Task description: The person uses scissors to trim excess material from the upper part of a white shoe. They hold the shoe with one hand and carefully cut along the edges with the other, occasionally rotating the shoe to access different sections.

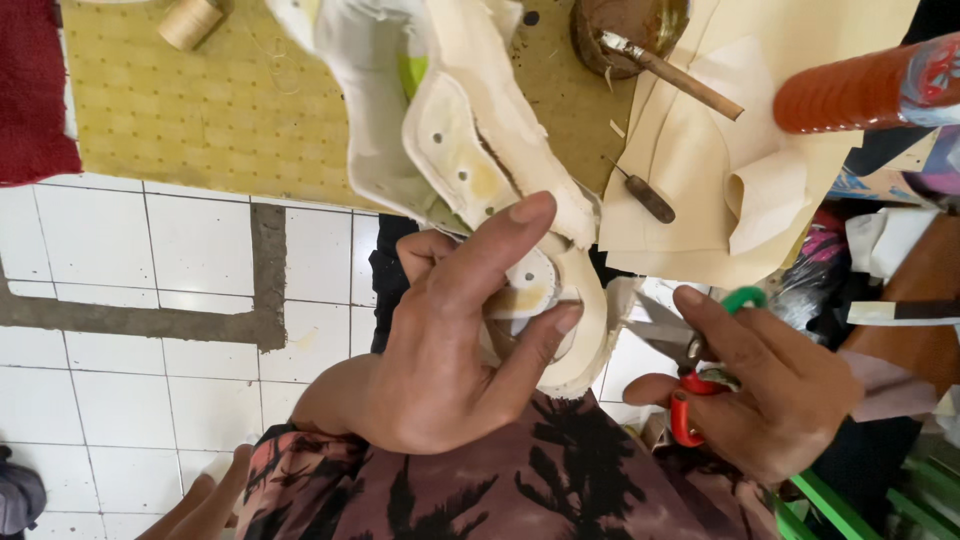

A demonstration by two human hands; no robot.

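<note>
Cream shoe upper [470, 150] in left grip [450, 340], one scissors [700, 385]

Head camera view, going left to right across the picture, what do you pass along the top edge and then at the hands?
Top edge: dark red cloth → tan spool of thread → cream fabric shoe upper → round brown pot with a brush → orange ribbed cylinder. Lower down: left hand gripping the upper → right hand on red-handled scissors.

Head-worn view, steeply downward, close over workbench [200, 110]
</note>
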